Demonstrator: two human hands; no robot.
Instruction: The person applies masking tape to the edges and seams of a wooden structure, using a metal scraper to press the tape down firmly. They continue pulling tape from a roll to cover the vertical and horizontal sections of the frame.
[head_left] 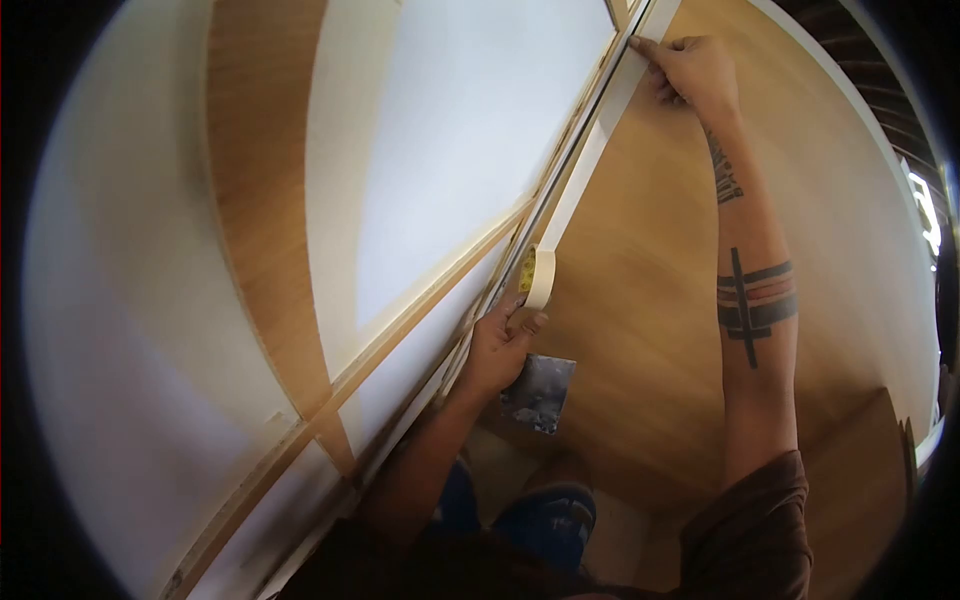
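My left hand (503, 345) is closed around a roll of cream masking tape (543, 281), low beside a long joint between panels. From the roll, a pale tape strip (584, 180) runs upward along the edge of the wood-brown panel (640, 250), next to a dark line. At the strip's upper part, my right hand (695, 72) has its fingers bent, the index fingertip and thumb right at the tape by the joint. A dark grey square piece with pale smears (540, 393) shows just under my left hand; how it is held is hidden.
On the left stand white panels (460, 120) framed by wooden strips (430, 305), with a wide brown band (262, 170). Brown boards (860, 490) lean at the lower right. My legs in blue shorts (548, 520) are below. Dark roof slats (870, 60) show at the upper right.
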